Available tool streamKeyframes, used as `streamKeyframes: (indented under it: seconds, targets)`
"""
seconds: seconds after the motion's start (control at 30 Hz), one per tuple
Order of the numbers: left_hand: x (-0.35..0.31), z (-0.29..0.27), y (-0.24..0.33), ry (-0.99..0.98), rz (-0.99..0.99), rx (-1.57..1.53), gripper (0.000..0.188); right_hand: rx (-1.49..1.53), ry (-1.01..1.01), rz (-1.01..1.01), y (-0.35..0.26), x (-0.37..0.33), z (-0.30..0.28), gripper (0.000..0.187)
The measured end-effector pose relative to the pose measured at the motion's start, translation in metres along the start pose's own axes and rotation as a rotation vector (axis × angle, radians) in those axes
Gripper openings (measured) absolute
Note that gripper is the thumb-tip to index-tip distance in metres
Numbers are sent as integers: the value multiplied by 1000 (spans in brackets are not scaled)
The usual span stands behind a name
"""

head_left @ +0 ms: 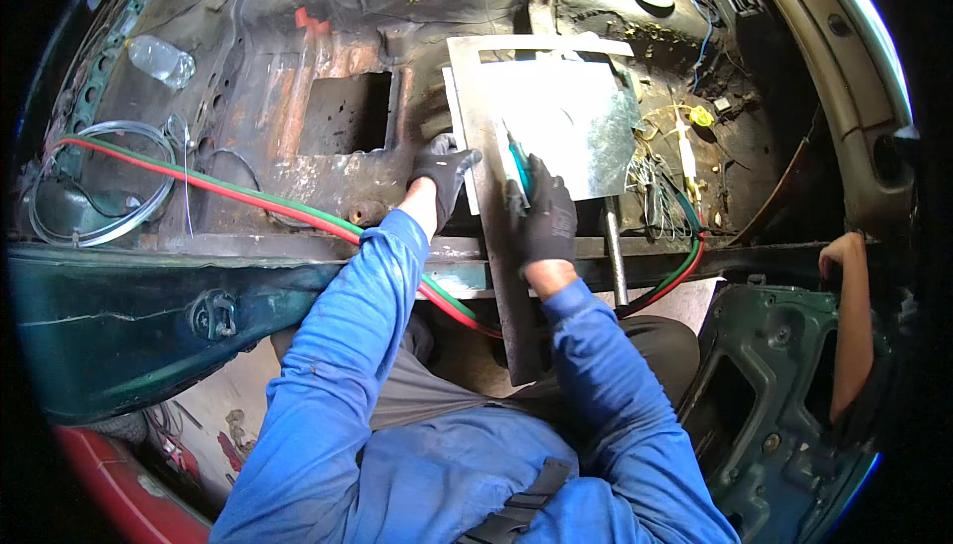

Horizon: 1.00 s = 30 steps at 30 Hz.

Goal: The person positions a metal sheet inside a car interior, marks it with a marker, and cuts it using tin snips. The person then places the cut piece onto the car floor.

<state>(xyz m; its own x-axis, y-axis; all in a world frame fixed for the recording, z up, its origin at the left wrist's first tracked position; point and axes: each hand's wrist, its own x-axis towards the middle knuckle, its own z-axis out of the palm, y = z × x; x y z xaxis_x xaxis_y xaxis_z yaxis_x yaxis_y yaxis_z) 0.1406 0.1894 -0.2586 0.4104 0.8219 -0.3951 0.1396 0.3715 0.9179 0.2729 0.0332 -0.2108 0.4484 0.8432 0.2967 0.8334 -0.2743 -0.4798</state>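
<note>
A bright sheet of metal point(608, 139) lies on the rusty car floor, its middle washed out by glare. Across its left side rests a large flat steel square point(496, 236), whose long arm reaches over the door sill toward me. My left hand point(443, 169), in a dark glove, is closed at the left edge of the square and sheet, thumb on top. In my gloved right hand point(548, 214) is a slim teal pen-like tool point(521, 165), held beside the square's inner edge. Its exact kind is not clear, and its tip is lost in the glare.
A rectangular hole point(347, 112) opens in the floor at left. Red and green hoses point(248, 195) run along the sill past a coil of wire point(99, 182) and a plastic bottle point(161, 61). A metal tube point(614, 251), loose wires point(657, 197) and the door point(784, 375) are at right.
</note>
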Motion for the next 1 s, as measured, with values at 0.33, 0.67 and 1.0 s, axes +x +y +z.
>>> streamKeyframes:
  seconds: [0.33, 0.67, 1.0]
  targets:
    - [16, -10, 12, 14, -147, 79, 24, -169, -229, 97, -21, 18, -1, 66]
    - [22, -8, 51, 13, -298, 8, 59, -184, -325, 95, -26, 22, 2, 63]
    - [20, -10, 70, -57, -306, 58, 54, -166, -312, 50, -23, 25, -9, 60]
